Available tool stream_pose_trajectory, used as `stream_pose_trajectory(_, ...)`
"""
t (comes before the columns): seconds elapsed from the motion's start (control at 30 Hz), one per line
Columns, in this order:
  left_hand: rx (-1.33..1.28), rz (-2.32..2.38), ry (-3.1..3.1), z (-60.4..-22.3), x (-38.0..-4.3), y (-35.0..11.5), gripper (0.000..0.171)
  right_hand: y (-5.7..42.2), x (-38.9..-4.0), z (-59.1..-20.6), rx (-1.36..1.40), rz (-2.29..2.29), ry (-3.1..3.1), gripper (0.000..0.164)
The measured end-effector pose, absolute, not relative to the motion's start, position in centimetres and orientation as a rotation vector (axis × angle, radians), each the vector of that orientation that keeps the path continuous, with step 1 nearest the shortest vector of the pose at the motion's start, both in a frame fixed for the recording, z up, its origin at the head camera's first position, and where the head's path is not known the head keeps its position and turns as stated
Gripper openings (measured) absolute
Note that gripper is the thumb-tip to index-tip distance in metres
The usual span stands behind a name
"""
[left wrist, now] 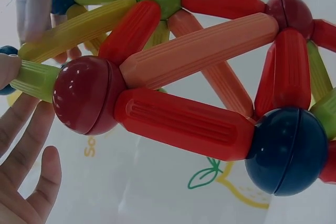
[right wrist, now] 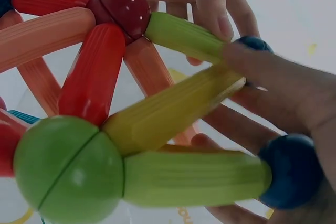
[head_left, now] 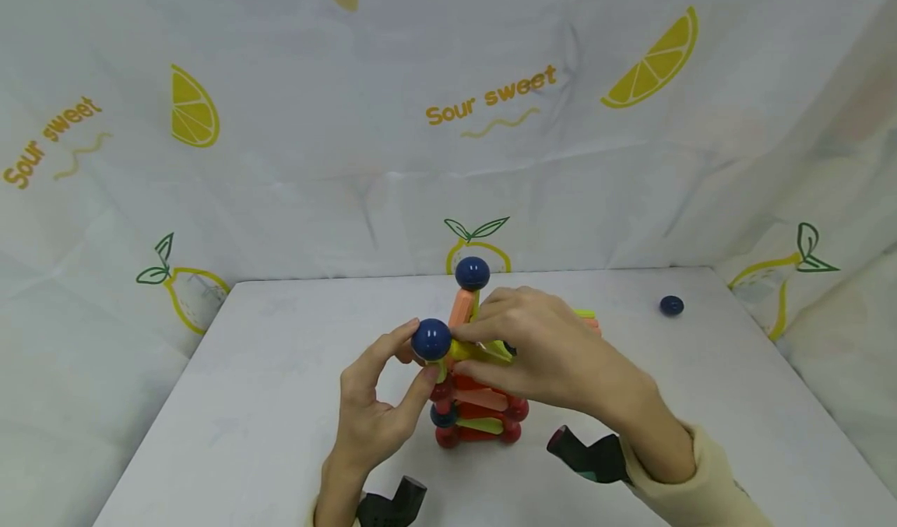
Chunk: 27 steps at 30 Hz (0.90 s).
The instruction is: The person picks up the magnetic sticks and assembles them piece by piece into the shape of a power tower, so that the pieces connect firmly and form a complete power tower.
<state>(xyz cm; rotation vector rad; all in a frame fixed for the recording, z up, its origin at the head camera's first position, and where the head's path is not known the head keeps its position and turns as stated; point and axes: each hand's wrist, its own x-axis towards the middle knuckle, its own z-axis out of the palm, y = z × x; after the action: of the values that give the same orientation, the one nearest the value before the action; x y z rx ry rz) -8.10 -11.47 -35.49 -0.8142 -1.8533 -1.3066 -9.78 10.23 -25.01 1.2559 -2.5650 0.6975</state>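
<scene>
A tower of rods and balls, red, salmon, green, yellow and blue, stands on the table. My left hand (head_left: 378, 402) pinches a dark blue ball (head_left: 430, 339) at the tower's upper left, index finger on its top and thumb low by the light green rod (left wrist: 37, 80). That rod joins a dark red ball (left wrist: 86, 95). My right hand (head_left: 539, 344) pinches a yellow rod (right wrist: 173, 100) near the end that meets the blue ball. The rod's other end is at a green ball (right wrist: 68, 169). In the head view, the right hand hides part of the tower.
Another dark blue ball (head_left: 473, 273) tops the tower at the back. A loose dark blue ball (head_left: 671, 305) lies at the table's back right. Green and salmon rods (head_left: 587, 321) show behind the right hand. A printed white cloth (head_left: 294, 200) hangs behind the table.
</scene>
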Motion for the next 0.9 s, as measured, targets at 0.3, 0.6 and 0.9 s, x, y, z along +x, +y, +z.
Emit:
stream_pose_trajectory(0.3, -0.820, -1.299, -1.861, -35.7, -8.2, -11.5, 0.047, 11.8, -10.1, -26.0, 1.225, 0.869, -2.516, 0.025)
stream_pose_trajectory(0.6, -0.808, -1.301, -1.882, -35.8, -8.2, -11.6, 0.047, 12.2, -10.5, -26.3, 1.224, 0.965, -2.506, 0.021)
stream_pose_trajectory(0.9, -0.793, -1.300, -1.902, -35.9, -8.2, -11.5, 0.049, 14.9, -11.0, -27.0, 1.043, 1.197, -2.293, 0.036)
